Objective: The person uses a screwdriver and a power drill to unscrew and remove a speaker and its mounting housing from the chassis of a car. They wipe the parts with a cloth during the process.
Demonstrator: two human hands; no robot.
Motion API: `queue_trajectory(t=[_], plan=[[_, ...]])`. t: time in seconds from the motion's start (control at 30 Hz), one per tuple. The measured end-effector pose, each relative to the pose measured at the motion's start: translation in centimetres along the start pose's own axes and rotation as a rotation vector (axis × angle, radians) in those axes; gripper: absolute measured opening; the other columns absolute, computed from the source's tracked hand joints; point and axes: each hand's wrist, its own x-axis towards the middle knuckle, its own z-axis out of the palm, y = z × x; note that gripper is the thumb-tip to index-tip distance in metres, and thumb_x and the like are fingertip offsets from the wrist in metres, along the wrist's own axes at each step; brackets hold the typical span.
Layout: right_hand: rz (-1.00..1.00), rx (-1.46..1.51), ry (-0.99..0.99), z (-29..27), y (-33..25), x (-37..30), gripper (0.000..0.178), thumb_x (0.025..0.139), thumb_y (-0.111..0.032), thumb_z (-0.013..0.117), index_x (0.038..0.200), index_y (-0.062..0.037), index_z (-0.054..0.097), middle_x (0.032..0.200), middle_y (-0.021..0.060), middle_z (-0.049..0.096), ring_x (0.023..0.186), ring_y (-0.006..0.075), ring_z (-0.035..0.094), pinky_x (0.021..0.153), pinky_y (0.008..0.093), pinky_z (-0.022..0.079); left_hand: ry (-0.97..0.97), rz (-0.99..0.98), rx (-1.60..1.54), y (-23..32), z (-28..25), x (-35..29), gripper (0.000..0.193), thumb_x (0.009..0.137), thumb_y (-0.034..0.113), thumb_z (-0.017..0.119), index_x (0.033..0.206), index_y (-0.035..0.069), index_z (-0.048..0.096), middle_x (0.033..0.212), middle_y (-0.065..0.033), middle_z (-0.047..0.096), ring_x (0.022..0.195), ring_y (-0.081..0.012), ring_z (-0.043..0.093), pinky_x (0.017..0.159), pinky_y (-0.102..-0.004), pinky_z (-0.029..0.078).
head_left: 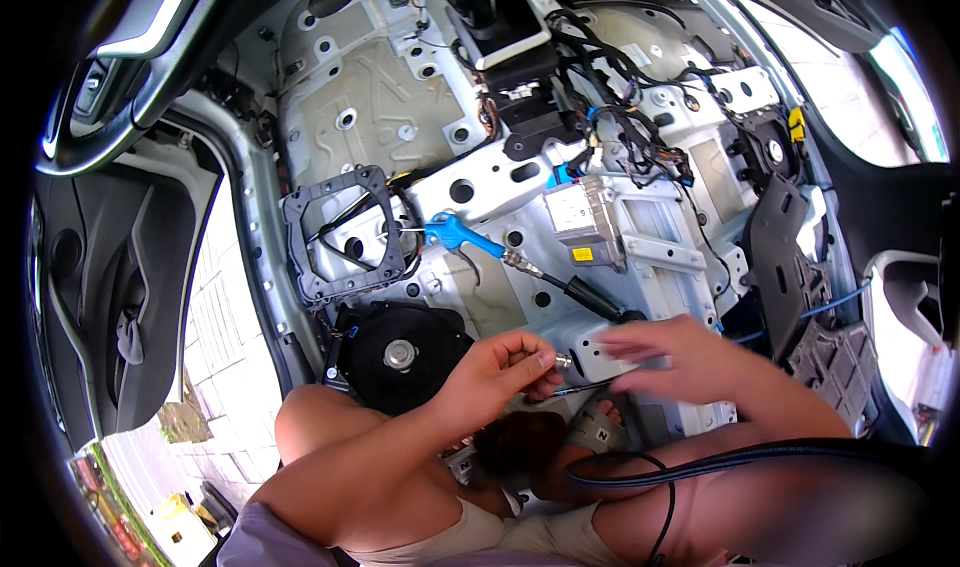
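Observation:
Low in the middle, my left hand is closed, thumb against fingers, around a small silvery metal fitting. Only its shiny end sticks out, and its exact kind is too small to read. To its right, my right hand hovers apart from the fitting, fingers stretched toward it and slightly blurred. Ahead of both hands, a blue air blow gun lies across the bare metal car floor, its black hose running back toward my right hand. A round black speaker-like unit sits left of my left hand.
A black square frame lies at the left. A silver control box and wiring bundles occupy the centre right. Black plastic panels stand at the right. An open door is on the left; a black cable crosses my right leg.

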Motion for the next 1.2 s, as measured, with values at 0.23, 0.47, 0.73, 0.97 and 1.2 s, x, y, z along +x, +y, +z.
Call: queue_trajectory(t=[0.23, 0.47, 0.73, 0.97, 1.2], plan=[[0.788, -0.056, 0.166, -9.4, 13.8, -16.7, 0.018, 0.100, -0.013, 0.067, 0.111, 0.0005, 0.072, 0.092, 0.0071, 0.075, 0.082, 0.0159, 0.070, 0.076, 0.0319, 0.057, 0.064, -0.086, -0.265, 0.0, -0.4, -2.1, 0.011, 0.103, 0.017, 0.062, 0.099, 0.008, 0.058, 0.103, -0.0053, 0.068, 0.090, -0.0162, 0.065, 0.084, -0.0319, 0.053], [0.439, 0.125, 0.253, -10.0, 7.3, -6.9, 0.021, 0.100, -0.006, 0.067, 0.119, 0.0001, 0.067, 0.098, 0.0083, 0.074, 0.091, 0.0165, 0.071, 0.081, 0.0318, 0.057, 0.673, -0.050, -0.271, -3.0, -6.8, 0.5, 0.016, 0.101, 0.022, 0.065, 0.099, 0.005, 0.063, 0.074, -0.0041, 0.058, 0.060, -0.0152, 0.053, 0.057, -0.0332, 0.047], [-0.083, -0.250, -0.066, 2.3, 6.1, 17.6, 0.037, 0.095, -0.027, 0.074, 0.120, -0.0013, 0.067, 0.102, 0.0168, 0.074, 0.095, 0.0300, 0.073, 0.084, 0.0409, 0.057, 1.403, 0.128, 0.882, 5.0, -33.4, -6.6, 0.032, 0.099, 0.035, 0.069, 0.111, 0.006, 0.076, 0.089, -0.0103, 0.074, 0.069, -0.0207, 0.068, 0.061, -0.0351, 0.055], [0.236, -0.226, 0.191, 8.8, 7.6, 24.6, 0.043, 0.094, -0.039, 0.074, 0.115, -0.0026, 0.069, 0.094, 0.0187, 0.074, 0.090, 0.0362, 0.072, 0.079, 0.0434, 0.056, 1.100, 0.162, 1.198, 13.1, -27.6, -2.7, 0.036, 0.098, 0.032, 0.068, 0.125, 0.009, 0.071, 0.107, -0.0232, 0.075, 0.104, -0.0410, 0.071, 0.091, -0.0461, 0.056], [0.274, 0.118, 0.273, 6.7, 6.7, 23.6, 0.031, 0.102, -0.031, 0.068, 0.101, 0.0003, 0.068, 0.077, 0.0074, 0.068, 0.053, 0.0135, 0.064, 0.051, 0.0318, 0.051, 0.950, 0.153, 1.169, 14.3, -23.8, 3.4, 0.033, 0.100, 0.037, 0.063, 0.121, 0.014, 0.074, 0.109, -0.0228, 0.075, 0.107, -0.0425, 0.070, 0.097, -0.0483, 0.054]])
